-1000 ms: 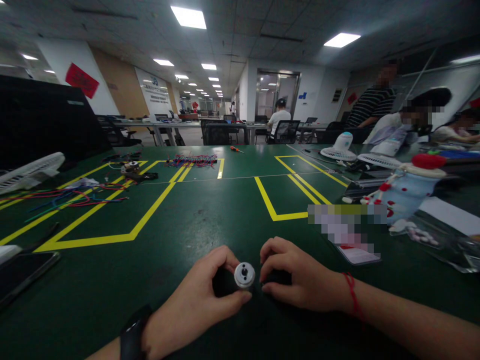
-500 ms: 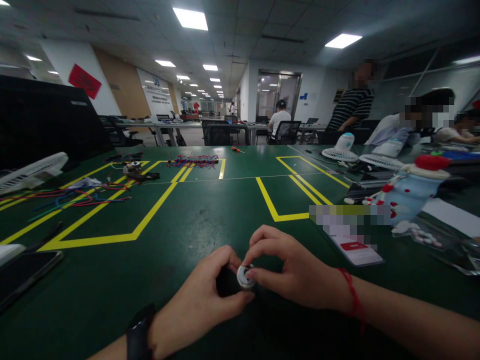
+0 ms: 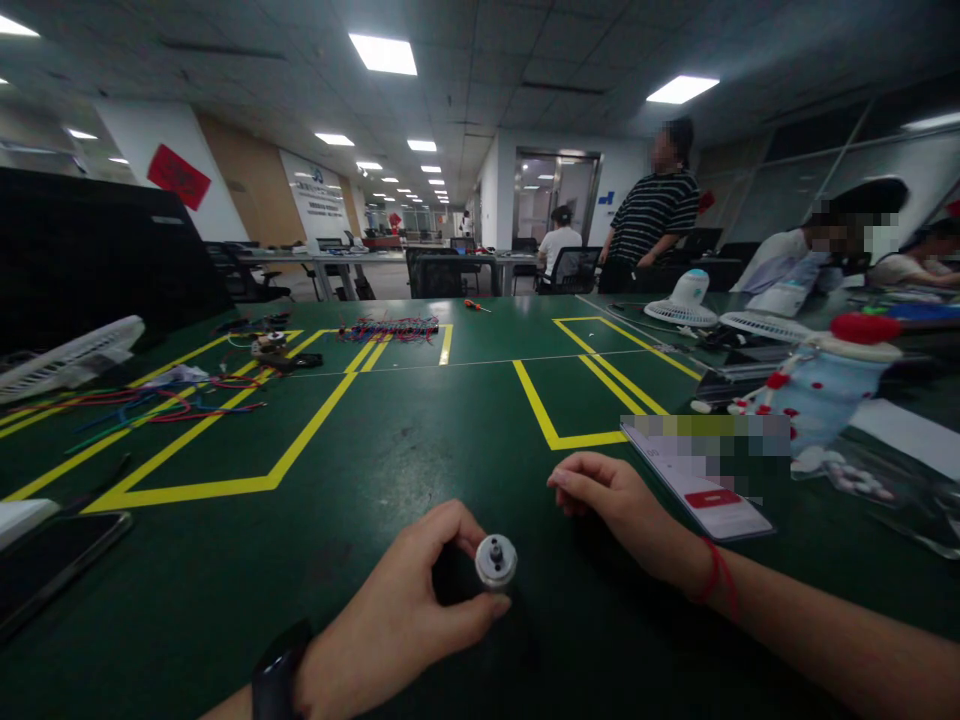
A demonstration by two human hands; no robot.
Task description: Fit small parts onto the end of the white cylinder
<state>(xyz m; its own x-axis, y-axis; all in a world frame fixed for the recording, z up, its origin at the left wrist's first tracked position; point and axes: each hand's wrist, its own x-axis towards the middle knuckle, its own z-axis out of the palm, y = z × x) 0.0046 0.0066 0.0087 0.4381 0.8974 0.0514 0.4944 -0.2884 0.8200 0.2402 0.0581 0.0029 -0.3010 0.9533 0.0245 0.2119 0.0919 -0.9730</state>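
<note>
Low centre of frame: left hand (image 3: 405, 610) clamped around small motor (image 3: 496, 561), silver shaft end facing camera, long axis pointing toward viewer. Just right and higher: right hand (image 3: 611, 500) loosely curled, holding nothing, apart from motor. Left hand nearer. Green table (image 3: 420, 430) beneath.

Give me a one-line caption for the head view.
Left hand grips a small motor over the green table; right hand rests apart.

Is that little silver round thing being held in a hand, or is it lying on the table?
Held. The left hand pinches the small motor between thumb and fingers, its shaft end facing the camera. The right hand is apart from it, above the green table.
</note>
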